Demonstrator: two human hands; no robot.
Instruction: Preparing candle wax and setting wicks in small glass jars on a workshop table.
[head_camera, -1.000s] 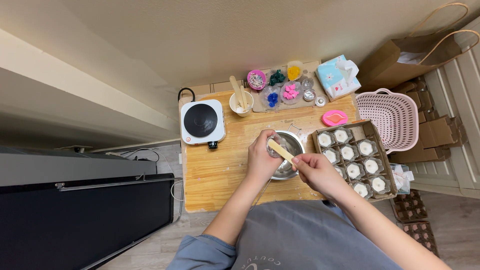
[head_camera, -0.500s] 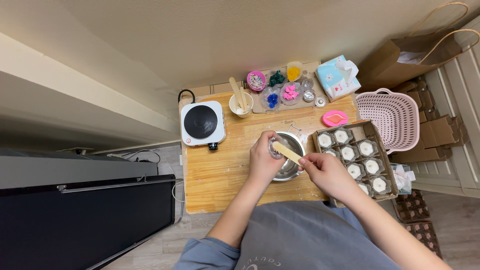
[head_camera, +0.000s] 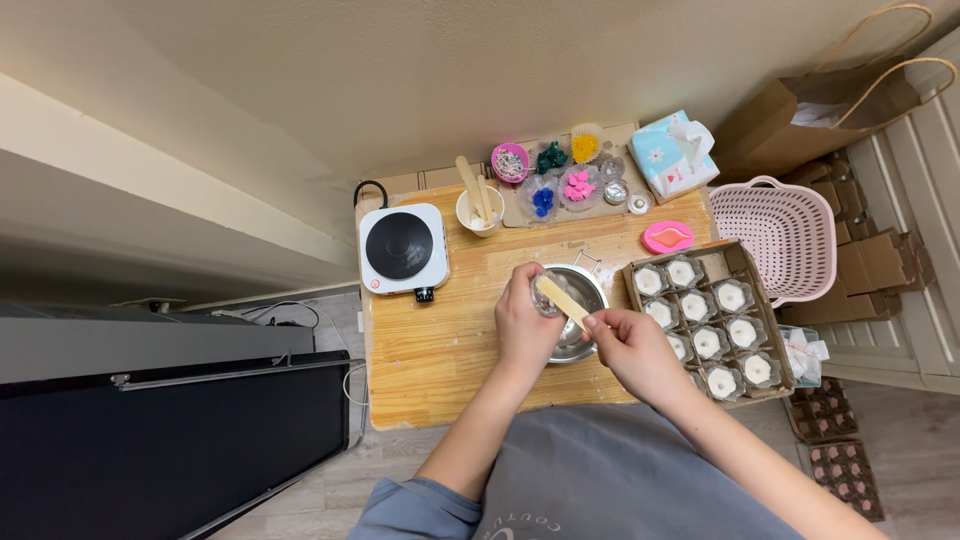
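Left hand (head_camera: 525, 325) grips a small clear cup (head_camera: 546, 299) over the metal pot (head_camera: 575, 318); right hand (head_camera: 630, 350) pinches a wooden stick (head_camera: 562, 303) scraping inside. Tilt carelessly and contents miss the pot.

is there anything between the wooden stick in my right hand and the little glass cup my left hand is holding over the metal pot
Nothing visible. The right hand holds the wooden stick by its lower end, and the stick's far end already reaches the small glass cup in the left hand, above the metal pot. No other object lies between them.
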